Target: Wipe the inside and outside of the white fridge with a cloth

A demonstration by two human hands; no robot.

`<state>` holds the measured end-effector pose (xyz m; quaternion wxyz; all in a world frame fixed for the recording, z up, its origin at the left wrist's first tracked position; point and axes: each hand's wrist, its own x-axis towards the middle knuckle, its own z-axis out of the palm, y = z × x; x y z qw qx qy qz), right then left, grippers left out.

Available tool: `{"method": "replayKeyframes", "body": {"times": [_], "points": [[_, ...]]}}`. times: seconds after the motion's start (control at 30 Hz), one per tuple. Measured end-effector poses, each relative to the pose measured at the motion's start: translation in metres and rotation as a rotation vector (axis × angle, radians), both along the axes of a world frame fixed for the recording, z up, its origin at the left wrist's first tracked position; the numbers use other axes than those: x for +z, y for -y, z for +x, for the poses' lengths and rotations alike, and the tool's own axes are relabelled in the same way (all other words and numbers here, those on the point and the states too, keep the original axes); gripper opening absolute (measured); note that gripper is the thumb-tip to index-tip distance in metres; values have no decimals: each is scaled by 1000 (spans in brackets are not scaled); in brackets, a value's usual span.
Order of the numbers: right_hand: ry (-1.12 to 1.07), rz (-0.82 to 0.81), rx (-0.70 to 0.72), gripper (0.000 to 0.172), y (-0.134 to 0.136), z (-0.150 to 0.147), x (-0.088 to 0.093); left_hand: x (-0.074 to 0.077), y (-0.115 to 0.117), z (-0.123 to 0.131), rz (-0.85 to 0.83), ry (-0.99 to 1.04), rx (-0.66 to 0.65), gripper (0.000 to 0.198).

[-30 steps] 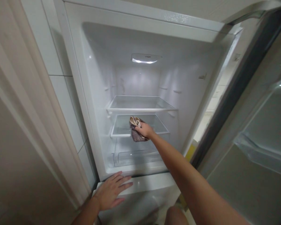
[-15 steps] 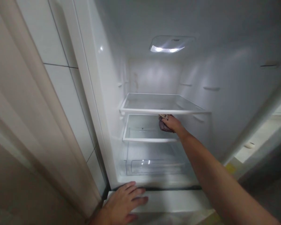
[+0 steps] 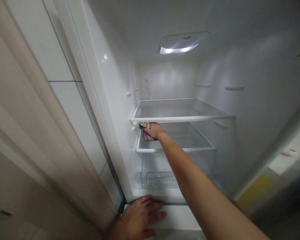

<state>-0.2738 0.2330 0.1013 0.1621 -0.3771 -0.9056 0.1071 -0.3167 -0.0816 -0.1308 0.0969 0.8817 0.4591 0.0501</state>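
Observation:
Reaching deep into the open fridge, my right hand grips a dark, patterned cloth at the left end of the lower glass shelf. The cloth is bunched under my fingers against that shelf. Just above my hand runs the front edge of the upper glass shelf. My left hand has its fingers spread at the fridge's front bottom edge, near a white ledge, and holds nothing. Whether its palm touches the ledge I cannot tell.
A lit lamp is set in the fridge ceiling. Below the shelves sits a clear drawer. White tiles and a beige panel stand close on the left. A yellow patch shows at the lower right.
My right hand has slid the cloth leftward along the lower shelf, from its right part to its left end. The left hand stays spread near the ledge. The view has shifted slightly.

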Motion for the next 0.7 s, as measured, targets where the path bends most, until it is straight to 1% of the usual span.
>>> {"method": "replayKeyframes", "body": {"times": [0.07, 0.17, 0.27, 0.33, 0.4, 0.5, 0.6, 0.7], "points": [[5, -12, 47, 68, 18, 1, 0, 5, 0, 2, 0, -34, -2, 88], [3, -19, 125, 69, 38, 17, -3, 14, 0, 8, 22, -100, 15, 93], [-2, -21, 188, 64, 49, 42, -6, 21, 2, 13, 45, -154, 23, 93], [-1, -29, 187, 62, 49, 61, -8, 24, 3, 14, 59, -178, 28, 90], [-5, -35, 148, 61, 45, 79, -9, 26, 5, 15, 72, -191, 30, 91], [-20, -32, 48, 61, 30, 106, -10, 25, 7, 16, 87, -186, 33, 93], [-33, -14, -76, 59, 10, 131, -10, 22, 7, 16, 82, -182, 46, 95], [-43, 16, -224, 58, -11, 146, -10, 18, 3, 16, 75, -185, 33, 99]]}}
